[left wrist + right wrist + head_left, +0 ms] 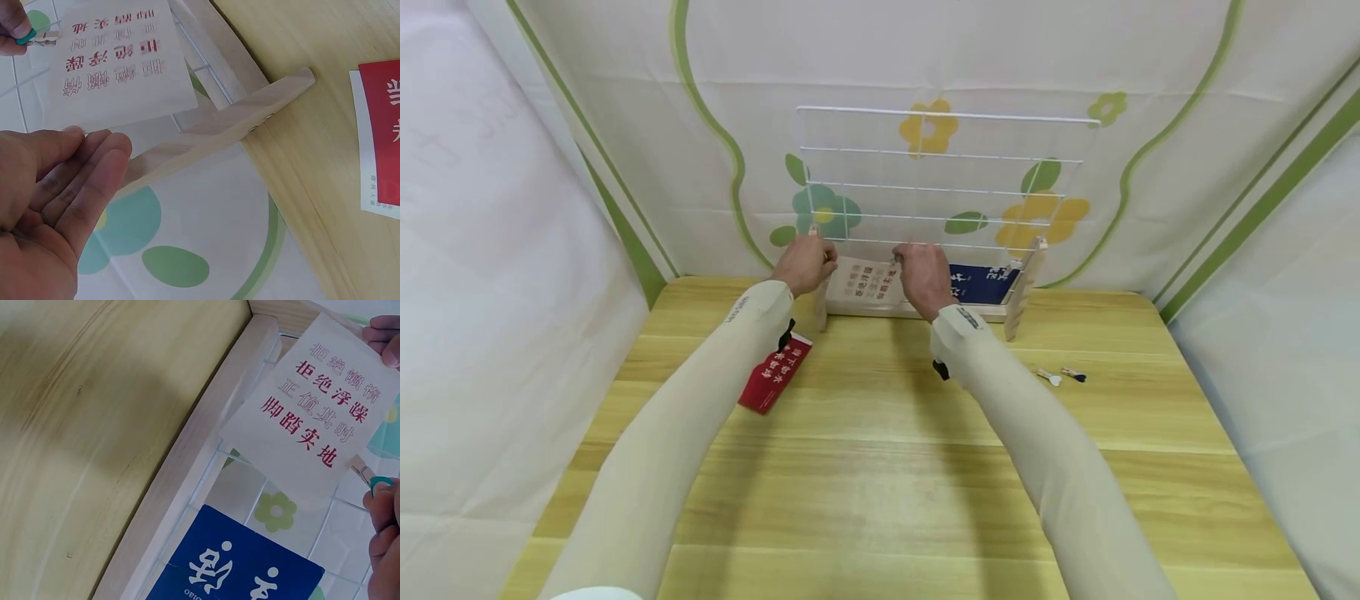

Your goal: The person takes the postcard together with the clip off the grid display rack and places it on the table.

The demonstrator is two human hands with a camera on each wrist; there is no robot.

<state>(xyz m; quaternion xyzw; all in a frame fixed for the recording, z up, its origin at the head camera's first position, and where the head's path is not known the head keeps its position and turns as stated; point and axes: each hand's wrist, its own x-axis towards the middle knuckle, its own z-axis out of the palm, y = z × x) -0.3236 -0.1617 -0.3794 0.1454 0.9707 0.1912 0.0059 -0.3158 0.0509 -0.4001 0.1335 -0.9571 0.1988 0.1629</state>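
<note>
My left hand (807, 263) pinches a corner of a white card (306, 406) printed with red characters, between thumb and fingertips. Between its thumb and fingers my right hand (922, 277) holds a small wooden clothespin (362, 470) with a teal head. The clothespin's tip meets the card's edge in both wrist views. Behind the card stands a white wire grid (949, 192) in a wooden base (1026, 287). Right of the white card, a dark blue card (981, 285) with white characters lies against the grid's lower part.
On the wooden table (865, 483), a red card (775, 375) with white characters lies left of the rack, partly behind the left sleeve. Two small clothespins, one white-headed (1049, 377) and one dark-headed (1075, 375), lie at the right. A flowered cloth (985, 50) hangs behind.
</note>
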